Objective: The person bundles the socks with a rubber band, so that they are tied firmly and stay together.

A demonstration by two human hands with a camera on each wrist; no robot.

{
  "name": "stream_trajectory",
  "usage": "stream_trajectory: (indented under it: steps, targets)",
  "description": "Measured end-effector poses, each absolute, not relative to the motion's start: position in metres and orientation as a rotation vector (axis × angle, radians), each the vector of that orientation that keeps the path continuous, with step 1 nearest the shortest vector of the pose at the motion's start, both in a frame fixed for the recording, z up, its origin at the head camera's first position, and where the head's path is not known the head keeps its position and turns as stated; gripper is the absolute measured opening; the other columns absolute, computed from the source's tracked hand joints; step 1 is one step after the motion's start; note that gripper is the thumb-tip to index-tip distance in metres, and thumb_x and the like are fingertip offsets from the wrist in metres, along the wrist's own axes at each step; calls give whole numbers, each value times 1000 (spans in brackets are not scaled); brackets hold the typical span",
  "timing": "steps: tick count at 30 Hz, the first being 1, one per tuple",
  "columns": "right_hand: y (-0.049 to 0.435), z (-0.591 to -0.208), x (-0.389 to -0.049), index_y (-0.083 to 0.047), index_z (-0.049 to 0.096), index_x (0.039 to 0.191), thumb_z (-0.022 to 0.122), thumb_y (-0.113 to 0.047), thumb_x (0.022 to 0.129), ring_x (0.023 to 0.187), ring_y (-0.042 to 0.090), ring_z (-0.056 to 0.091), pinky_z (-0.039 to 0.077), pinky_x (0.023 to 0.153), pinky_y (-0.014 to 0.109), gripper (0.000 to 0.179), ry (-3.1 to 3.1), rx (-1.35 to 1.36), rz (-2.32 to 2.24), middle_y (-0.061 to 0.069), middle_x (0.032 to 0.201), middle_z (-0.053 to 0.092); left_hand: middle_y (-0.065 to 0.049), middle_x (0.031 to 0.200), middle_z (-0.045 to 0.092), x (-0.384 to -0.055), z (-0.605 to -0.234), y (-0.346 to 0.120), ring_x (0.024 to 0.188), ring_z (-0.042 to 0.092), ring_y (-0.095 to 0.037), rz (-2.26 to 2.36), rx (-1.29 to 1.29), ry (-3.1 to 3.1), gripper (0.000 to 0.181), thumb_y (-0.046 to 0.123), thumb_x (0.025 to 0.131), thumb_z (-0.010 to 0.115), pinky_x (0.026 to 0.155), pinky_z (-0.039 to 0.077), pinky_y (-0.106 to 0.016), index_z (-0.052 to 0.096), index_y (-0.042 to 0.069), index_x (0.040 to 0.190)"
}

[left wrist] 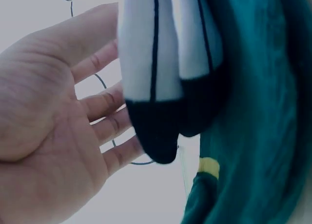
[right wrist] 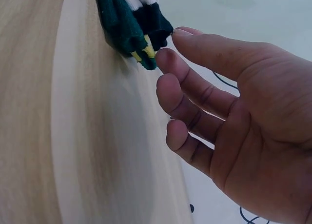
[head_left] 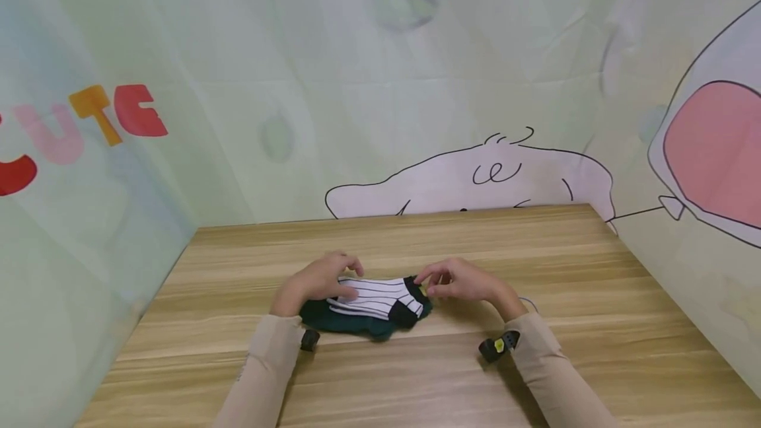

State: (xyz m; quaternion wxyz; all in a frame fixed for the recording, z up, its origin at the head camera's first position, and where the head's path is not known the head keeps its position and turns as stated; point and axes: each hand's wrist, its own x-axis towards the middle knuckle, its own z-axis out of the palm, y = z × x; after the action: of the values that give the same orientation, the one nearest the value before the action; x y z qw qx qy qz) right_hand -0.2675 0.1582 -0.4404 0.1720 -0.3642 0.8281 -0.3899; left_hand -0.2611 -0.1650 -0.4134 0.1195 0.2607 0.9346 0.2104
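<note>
A pair of white socks (head_left: 374,294) with black lines, black toes, heels and cuffs lies on top of dark green socks (head_left: 347,323). In the left wrist view the two black toes (left wrist: 155,129) stick out side by side, with a yellow patch (left wrist: 209,167) on the green fabric beyond. My left hand (head_left: 321,283) is over the toe end, its thumb on the white fabric and its fingers loosely spread. At the cuff end, my right hand (head_left: 466,281) has thumb and forefinger right at the edge, near the yellow bits (right wrist: 147,47); the other fingers are loosely bent.
The socks lie on a wood-grain table (head_left: 380,382). A pale backdrop (head_left: 333,104) with cartoon drawings and coloured letters hangs behind and along both sides. Each wrist wears a small black device (head_left: 492,350).
</note>
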Motion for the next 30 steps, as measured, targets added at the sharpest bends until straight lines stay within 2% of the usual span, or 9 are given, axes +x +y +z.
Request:
stream_trajectory:
  steps: [9,23,30]
  targets:
    - [167,-439,-268,-7,70,121,67,-7,95,84,14,63,52,76,29,27,2358,-1025,-1076,3,96,72,-11,125,60,-260,-418,-149,120,53,-28,651,858,2685,39,20,90,77,102,43,-48,63,8,124]
    - [186,-429,-268,-7,68,124,67,-6,93,87,18,63,51,79,34,31,2385,-964,-1033,9,102,71,-10,124,62,-257,-421,-133,120,55,-28,626,976,2708,31,19,95,69,102,43,-47,63,7,123]
    - [204,-422,-267,-7,66,127,66,-11,96,99,20,62,50,87,38,32,2380,-946,-1013,12,112,69,-11,132,59,-253,-420,-122,125,52,-28,599,962,2745,32,23,97,67,105,41,-48,62,10,126]
